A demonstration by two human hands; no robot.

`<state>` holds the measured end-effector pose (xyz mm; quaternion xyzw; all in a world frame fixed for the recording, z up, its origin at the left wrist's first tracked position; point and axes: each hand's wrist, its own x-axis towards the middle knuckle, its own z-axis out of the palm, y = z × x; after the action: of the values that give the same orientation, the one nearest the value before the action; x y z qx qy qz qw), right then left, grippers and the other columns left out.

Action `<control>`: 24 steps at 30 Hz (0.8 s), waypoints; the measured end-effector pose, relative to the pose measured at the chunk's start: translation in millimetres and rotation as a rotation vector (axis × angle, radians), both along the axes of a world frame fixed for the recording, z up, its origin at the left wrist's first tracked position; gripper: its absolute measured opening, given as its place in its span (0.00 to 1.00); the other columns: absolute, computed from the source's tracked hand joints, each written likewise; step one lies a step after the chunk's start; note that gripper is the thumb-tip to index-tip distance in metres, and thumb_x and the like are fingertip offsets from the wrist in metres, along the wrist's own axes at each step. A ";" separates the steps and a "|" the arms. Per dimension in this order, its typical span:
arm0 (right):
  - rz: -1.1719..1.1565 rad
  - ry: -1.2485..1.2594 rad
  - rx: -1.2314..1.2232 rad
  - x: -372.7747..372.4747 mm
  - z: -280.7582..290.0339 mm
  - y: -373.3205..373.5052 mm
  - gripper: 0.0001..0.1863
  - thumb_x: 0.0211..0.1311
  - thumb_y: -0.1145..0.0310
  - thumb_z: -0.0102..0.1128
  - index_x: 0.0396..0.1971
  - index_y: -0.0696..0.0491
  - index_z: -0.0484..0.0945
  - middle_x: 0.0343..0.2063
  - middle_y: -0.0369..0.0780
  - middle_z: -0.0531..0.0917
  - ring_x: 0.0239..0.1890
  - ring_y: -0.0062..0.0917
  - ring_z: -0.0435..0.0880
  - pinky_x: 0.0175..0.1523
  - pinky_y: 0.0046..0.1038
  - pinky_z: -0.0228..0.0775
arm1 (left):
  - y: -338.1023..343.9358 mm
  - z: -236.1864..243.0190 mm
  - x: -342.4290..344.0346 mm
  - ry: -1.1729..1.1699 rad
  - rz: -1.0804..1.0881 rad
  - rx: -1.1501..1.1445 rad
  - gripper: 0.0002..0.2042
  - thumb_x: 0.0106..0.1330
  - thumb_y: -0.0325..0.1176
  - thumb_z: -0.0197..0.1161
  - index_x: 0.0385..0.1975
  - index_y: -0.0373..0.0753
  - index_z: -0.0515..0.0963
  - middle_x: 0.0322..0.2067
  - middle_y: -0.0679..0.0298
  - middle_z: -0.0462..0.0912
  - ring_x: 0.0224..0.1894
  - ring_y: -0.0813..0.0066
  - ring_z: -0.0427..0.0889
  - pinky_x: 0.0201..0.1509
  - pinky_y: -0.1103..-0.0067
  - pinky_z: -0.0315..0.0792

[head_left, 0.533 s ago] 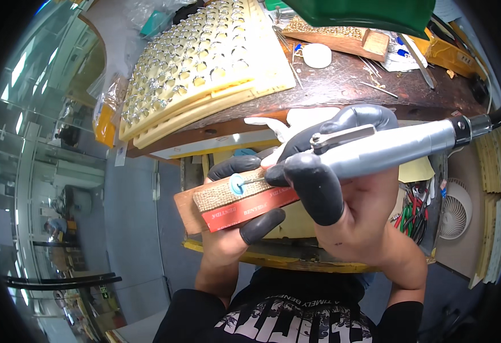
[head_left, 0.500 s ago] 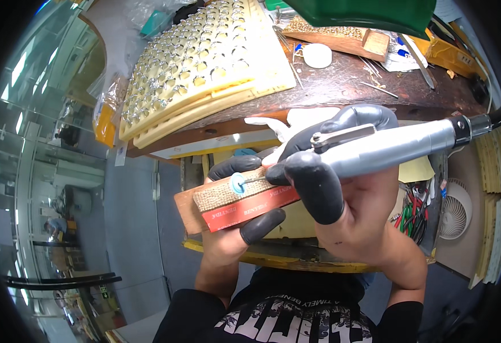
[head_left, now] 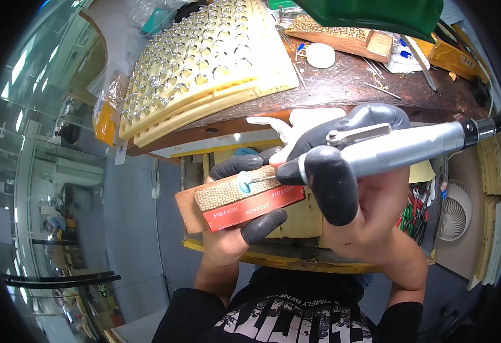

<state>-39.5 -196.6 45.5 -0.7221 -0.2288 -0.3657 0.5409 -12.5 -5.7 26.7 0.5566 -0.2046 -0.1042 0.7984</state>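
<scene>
My left hand [head_left: 230,244], in black finger covers, grips a wooden block [head_left: 188,212] from below and behind. Along the block's top runs a strip of small gold-coloured bumps [head_left: 216,197], and red printed tape [head_left: 256,211] covers its near side. My right hand [head_left: 370,200], also in black finger covers, is closed round a silver rotary handpiece [head_left: 410,146] with a cable at its rear. On its thin shank sits a light-blue disc [head_left: 244,182], which is at the bumpy strip; whether it touches cannot be made out.
Cream trays of silver rings [head_left: 204,57] lie on the dark bench at far left. Behind my hands are another wooden block [head_left: 370,46], a white round lid [head_left: 320,56] and thin metal rods [head_left: 382,90]. A green lamp shade [head_left: 376,14] hangs above; an open drawer [head_left: 284,262] lies below.
My right hand and the handpiece have shifted right, and the disc has moved slightly right along the bumpy strip. The block is nearly where it was.
</scene>
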 end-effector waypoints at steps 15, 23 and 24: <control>-0.127 0.167 0.056 -5.4 4.9 1.6 0.11 0.68 0.76 0.54 0.44 0.62 0.64 0.31 0.41 0.79 0.30 0.19 0.81 0.38 0.23 0.77 | -2.9 1.7 4.6 -0.051 -0.052 -0.038 0.30 0.49 0.19 0.73 0.54 0.35 0.70 0.57 0.50 0.75 0.61 0.60 0.75 0.65 0.65 0.70; -0.100 0.205 0.126 -9.0 3.0 4.0 0.12 0.67 0.77 0.55 0.44 0.61 0.63 0.29 0.40 0.78 0.27 0.18 0.81 0.34 0.21 0.77 | -3.2 3.9 4.9 -0.030 -0.078 -0.049 0.29 0.49 0.19 0.73 0.54 0.36 0.71 0.57 0.50 0.75 0.61 0.60 0.75 0.66 0.65 0.69; -0.110 0.204 0.168 -8.7 3.1 5.0 0.12 0.67 0.77 0.55 0.44 0.61 0.63 0.29 0.40 0.78 0.27 0.18 0.81 0.34 0.21 0.77 | -2.8 3.5 5.3 -0.035 -0.080 -0.042 0.29 0.49 0.19 0.73 0.54 0.36 0.71 0.57 0.51 0.75 0.61 0.60 0.75 0.66 0.66 0.69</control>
<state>-48.2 -191.6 48.6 -0.7191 -0.1012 -0.3373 0.5991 -7.1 -8.5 30.3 0.5326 -0.2427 -0.1220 0.8016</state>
